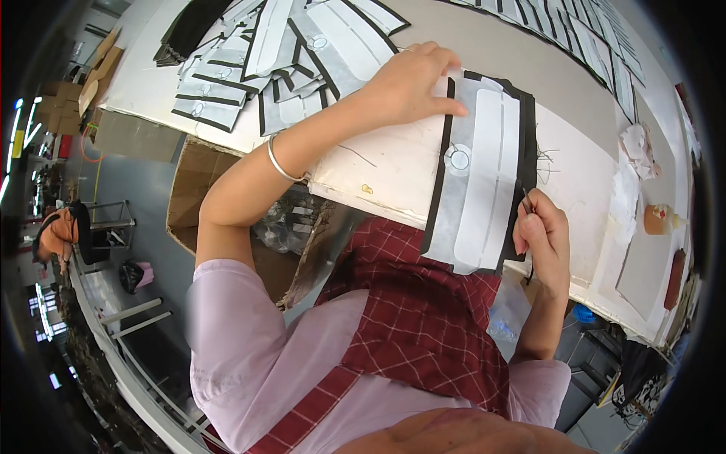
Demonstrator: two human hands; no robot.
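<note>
A flat panel (pixel 484 163) of white and translucent sheet with black edges lies in front of me, its near end jutting over the table's front edge. A small ring-marked circle shows on its left half. My left hand (pixel 414 83) is at the panel's far left corner, thumb and fingers apart, the thumb at its black edge. At the near right edge, my right hand (pixel 543 234) is closed around a thin, dark, pointed tool (pixel 527 198), whose tip rests by the black border. Fingers hide most of the tool, so its exact kind is unclear.
Similar panels (pixel 283 45) lie in a loose heap at the far left, beside a black stack (pixel 189 30). More panels (pixel 560 34) run in rows at the far right. A small bottle (pixel 662 219) stands on the right. An open cardboard box (pixel 198 181) sits below the table's front edge.
</note>
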